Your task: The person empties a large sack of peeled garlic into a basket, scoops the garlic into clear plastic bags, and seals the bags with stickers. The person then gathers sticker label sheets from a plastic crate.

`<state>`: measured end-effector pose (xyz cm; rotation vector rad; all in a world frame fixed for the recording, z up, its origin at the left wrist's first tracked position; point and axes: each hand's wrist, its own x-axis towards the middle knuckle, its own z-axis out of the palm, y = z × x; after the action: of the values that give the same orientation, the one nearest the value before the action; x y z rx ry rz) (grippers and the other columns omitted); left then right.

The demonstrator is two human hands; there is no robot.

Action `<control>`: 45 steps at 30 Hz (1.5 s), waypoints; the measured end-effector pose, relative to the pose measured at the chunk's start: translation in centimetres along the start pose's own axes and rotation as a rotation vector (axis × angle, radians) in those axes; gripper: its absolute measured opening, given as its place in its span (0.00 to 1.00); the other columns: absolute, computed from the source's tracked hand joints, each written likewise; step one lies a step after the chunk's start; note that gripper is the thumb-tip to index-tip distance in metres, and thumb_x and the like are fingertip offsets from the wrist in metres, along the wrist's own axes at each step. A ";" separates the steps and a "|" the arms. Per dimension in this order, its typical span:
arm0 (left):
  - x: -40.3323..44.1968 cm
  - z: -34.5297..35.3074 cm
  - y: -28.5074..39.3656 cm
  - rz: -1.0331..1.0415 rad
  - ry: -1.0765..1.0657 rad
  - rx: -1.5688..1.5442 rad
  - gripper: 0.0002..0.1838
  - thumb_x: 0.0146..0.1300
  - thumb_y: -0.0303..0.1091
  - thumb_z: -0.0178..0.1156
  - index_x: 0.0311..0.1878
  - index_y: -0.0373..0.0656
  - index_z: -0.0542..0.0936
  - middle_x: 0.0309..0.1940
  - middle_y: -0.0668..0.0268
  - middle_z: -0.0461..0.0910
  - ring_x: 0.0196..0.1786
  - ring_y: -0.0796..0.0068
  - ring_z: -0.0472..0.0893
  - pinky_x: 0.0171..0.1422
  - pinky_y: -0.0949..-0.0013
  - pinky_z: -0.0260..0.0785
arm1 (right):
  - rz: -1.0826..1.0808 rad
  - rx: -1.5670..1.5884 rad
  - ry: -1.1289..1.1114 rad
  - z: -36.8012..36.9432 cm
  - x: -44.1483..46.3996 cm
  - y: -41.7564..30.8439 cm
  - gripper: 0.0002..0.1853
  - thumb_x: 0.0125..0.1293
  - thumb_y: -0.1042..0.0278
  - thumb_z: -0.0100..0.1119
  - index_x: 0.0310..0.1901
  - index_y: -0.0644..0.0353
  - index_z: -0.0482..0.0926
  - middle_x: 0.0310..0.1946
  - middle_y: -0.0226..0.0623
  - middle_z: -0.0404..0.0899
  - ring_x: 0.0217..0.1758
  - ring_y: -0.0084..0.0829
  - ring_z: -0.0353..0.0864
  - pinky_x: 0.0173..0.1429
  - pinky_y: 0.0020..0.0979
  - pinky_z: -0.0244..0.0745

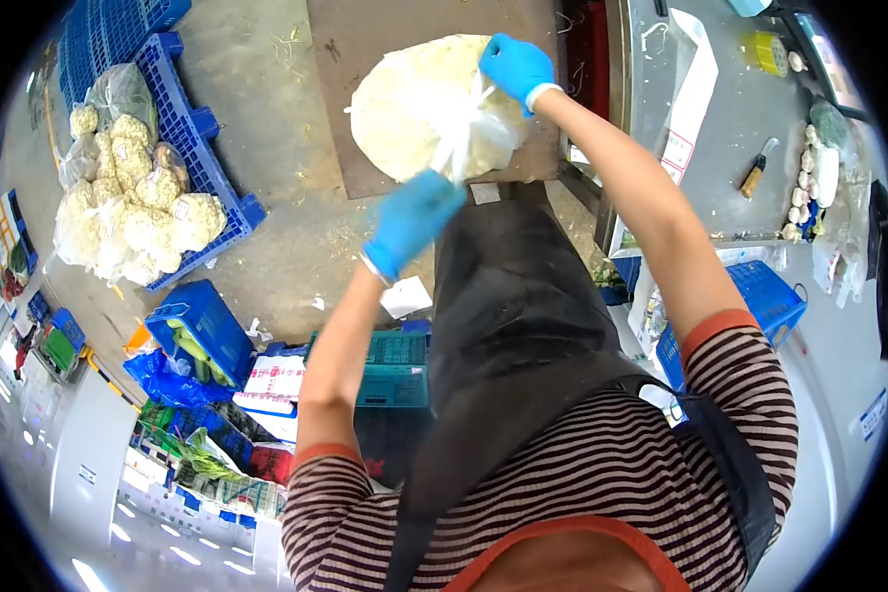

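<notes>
A large, rounded, clear plastic bag of pale cream pieces (405,99) lies on a flat brown board (345,32) in front of the person, its contents too smeared by film and glare to name; they may be small peeled vegetables. The right hand in a blue glove (516,71) is at the bag's far right edge, fingers bent closed on a pinch of gathered film. The left hand in a blue glove (414,222), blurred, has its fingers curled around the near end of the white, twisted film, their tips hidden. A long black apron (513,286) covers the person's legs. Left of the board, filled clear bags (128,197) hide much of a blue slatted plastic pallet (185,113). On the grey metal table (696,212) to the right lies a brown-handled knife (753,181); beyond it, a dark-framed device (834,69) is cut by the lens's round edge.
</notes>
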<state>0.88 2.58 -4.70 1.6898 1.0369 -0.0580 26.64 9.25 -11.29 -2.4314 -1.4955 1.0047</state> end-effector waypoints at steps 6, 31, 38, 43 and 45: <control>-1.8 1.5 -0.3 0.057 0.204 0.081 0.17 0.62 0.44 0.62 0.43 0.38 0.78 0.36 0.58 0.79 0.34 0.57 0.78 0.41 0.61 0.71 | 0.089 0.085 0.102 4.3 1.1 0.5 0.15 0.56 0.58 0.50 0.43 0.51 0.78 0.39 0.47 0.82 0.43 0.50 0.81 0.50 0.43 0.74; 6.7 -3.7 4.7 0.075 0.038 -0.694 0.37 0.61 0.28 0.55 0.74 0.47 0.57 0.67 0.62 0.65 0.63 0.73 0.69 0.66 0.69 0.63 | 0.014 1.244 -0.657 -3.4 -8.7 -1.9 0.17 0.66 0.71 0.53 0.55 0.62 0.77 0.46 0.32 0.79 0.45 0.22 0.77 0.53 0.22 0.73; 4.2 -2.0 0.8 -0.200 -0.057 -0.428 0.25 0.55 0.32 0.67 0.58 0.43 0.75 0.46 0.67 0.76 0.43 0.80 0.74 0.51 0.74 0.68 | -0.040 0.489 -0.013 1.0 -3.9 -0.2 0.09 0.56 0.65 0.58 0.38 0.50 0.83 0.35 0.41 0.83 0.38 0.32 0.83 0.46 0.32 0.76; 1.8 -0.3 -0.8 -0.199 0.000 -0.311 0.15 0.58 0.44 0.67 0.35 0.41 0.79 0.29 0.71 0.76 0.28 0.81 0.70 0.33 0.75 0.64 | -0.013 0.254 0.226 6.4 -0.6 -0.1 0.14 0.58 0.60 0.51 0.46 0.44 0.80 0.38 0.41 0.83 0.40 0.46 0.81 0.46 0.43 0.75; 2.4 -2.0 -1.1 -0.481 0.039 -0.435 0.18 0.60 0.48 0.65 0.34 0.41 0.78 0.23 0.72 0.76 0.24 0.83 0.70 0.29 0.74 0.64 | -0.043 0.219 0.238 6.3 -1.0 -1.1 0.14 0.58 0.61 0.50 0.45 0.44 0.80 0.38 0.41 0.83 0.40 0.45 0.82 0.46 0.43 0.75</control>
<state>0.74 5.63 -5.89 1.0331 1.3570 -0.1023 21.83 7.50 -15.28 -2.2631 -1.2818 0.7914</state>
